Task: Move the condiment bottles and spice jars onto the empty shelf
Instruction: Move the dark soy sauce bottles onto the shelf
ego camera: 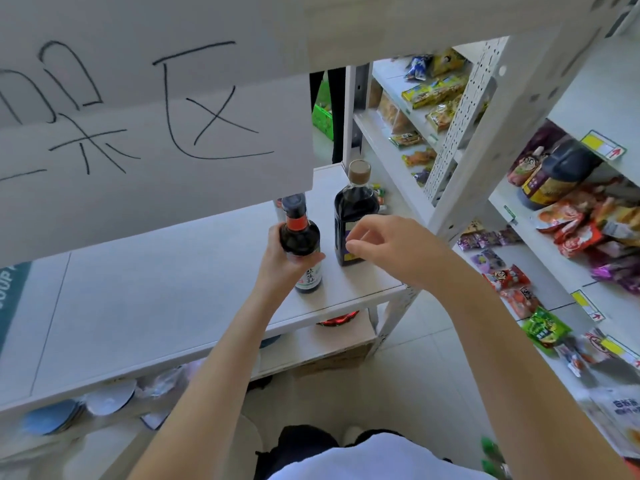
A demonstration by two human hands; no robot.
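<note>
Left grip round small dark bottle

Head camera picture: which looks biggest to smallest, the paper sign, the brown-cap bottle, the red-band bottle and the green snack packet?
1. Paper sign
2. Brown-cap bottle and red-band bottle: nearly alike, and the left hand hides part of one, so unranked
3. Green snack packet

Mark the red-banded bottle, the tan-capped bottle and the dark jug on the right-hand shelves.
red-banded bottle [300,237]: head view, dark shoulder above the fingers.
tan-capped bottle [355,204]: head view, dark upper body.
dark jug [559,168]: head view, upper body.
</note>
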